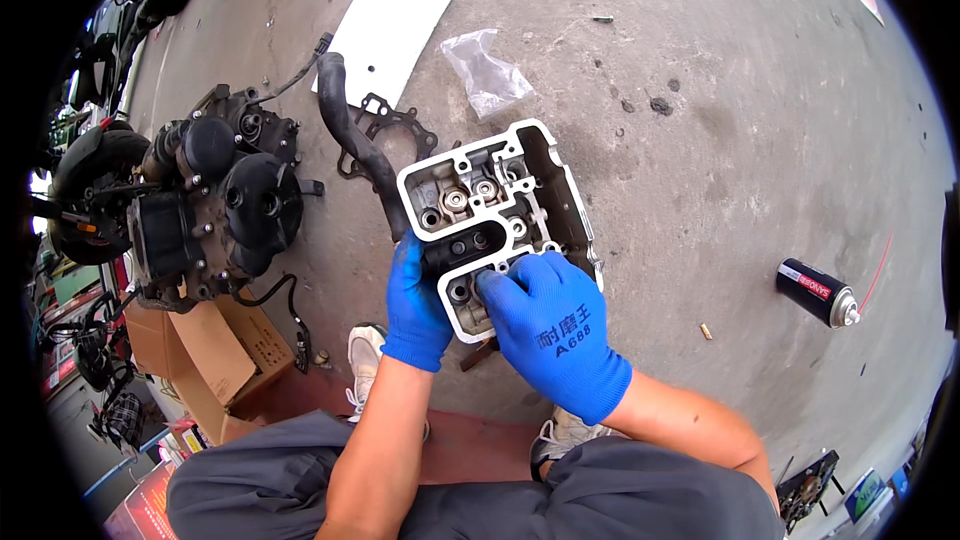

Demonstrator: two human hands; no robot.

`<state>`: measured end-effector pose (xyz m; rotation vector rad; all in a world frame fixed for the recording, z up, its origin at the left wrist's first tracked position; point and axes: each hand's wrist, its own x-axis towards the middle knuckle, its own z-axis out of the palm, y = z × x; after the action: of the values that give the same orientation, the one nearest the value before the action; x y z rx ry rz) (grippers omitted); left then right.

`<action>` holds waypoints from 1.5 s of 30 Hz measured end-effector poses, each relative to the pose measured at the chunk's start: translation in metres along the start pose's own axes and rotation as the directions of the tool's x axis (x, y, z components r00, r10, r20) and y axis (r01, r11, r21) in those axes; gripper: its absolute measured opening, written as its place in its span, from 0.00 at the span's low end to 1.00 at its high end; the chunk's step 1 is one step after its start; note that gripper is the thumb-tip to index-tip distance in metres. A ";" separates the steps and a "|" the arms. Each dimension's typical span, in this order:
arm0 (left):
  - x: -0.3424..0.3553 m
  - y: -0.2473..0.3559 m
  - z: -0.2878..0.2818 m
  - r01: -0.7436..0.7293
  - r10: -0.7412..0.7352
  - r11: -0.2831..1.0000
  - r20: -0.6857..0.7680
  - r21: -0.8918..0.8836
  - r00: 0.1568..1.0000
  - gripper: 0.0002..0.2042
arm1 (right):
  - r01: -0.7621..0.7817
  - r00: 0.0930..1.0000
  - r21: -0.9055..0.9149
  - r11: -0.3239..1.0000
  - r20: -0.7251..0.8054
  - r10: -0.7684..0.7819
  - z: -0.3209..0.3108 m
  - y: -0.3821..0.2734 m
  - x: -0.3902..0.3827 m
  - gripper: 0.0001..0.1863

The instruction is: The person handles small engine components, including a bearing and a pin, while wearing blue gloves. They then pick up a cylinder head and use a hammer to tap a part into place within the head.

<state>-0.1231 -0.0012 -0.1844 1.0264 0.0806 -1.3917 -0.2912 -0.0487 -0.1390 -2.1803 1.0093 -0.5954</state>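
A metal engine cylinder head is tilted in front of me, its open side with pale rim facing up. Two valve springs with round retainers show in its far chamber. My left hand, in a blue work glove, is closed around its left side, with the fingers partly hidden beneath. My right hand, gloved the same way, reaches into the near chamber with curled fingers. What those fingertips hold or press is hidden under the glove. A black hose runs up to the cylinder head's left side, where a black fitting sits in the recess.
A dark engine block stands at the left, beside an open cardboard box. Beyond the cylinder head lie a flat gasket and a clear plastic bag. A black spray can with a red straw lies at the right.
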 end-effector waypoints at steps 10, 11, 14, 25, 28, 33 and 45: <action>0.012 -0.037 0.006 0.155 -0.144 0.974 0.075 -0.166 0.987 0.28 | 0.081 0.996 -0.269 0.960 -0.015 -0.089 -0.013 0.013 -0.008 0.15; 0.013 -0.041 0.006 0.156 -0.151 0.979 0.047 -0.129 0.987 0.30 | 0.078 0.996 -0.280 0.957 -0.016 -0.086 -0.014 0.015 -0.009 0.15; 0.009 -0.048 0.007 0.154 -0.146 0.977 0.063 -0.145 0.987 0.30 | 0.082 0.996 -0.280 0.956 -0.014 -0.090 -0.014 0.020 -0.015 0.16; 0.010 -0.048 0.012 0.177 -0.177 0.961 0.017 -0.212 0.984 0.28 | 0.085 0.996 -0.236 0.968 0.000 -0.087 -0.007 0.026 -0.023 0.19; 0.010 -0.049 0.007 0.178 -0.171 0.958 0.050 -0.225 0.984 0.29 | 0.075 0.996 -0.162 0.984 -0.025 -0.081 -0.006 0.024 -0.022 0.19; 0.011 -0.052 0.012 0.153 -0.151 0.966 0.026 -0.210 0.988 0.30 | 0.087 0.993 -0.036 0.996 -0.082 -0.089 -0.015 0.031 -0.025 0.22; 0.013 -0.052 0.018 0.063 -0.080 0.996 -0.320 -0.064 0.944 0.26 | -0.267 0.920 0.057 0.962 -0.281 0.272 -0.039 0.049 -0.047 0.18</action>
<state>-0.1716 -0.0143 -0.2101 1.2094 0.3980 -1.2683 -0.3679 -0.0503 -0.1528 -1.9261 1.4244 -0.7991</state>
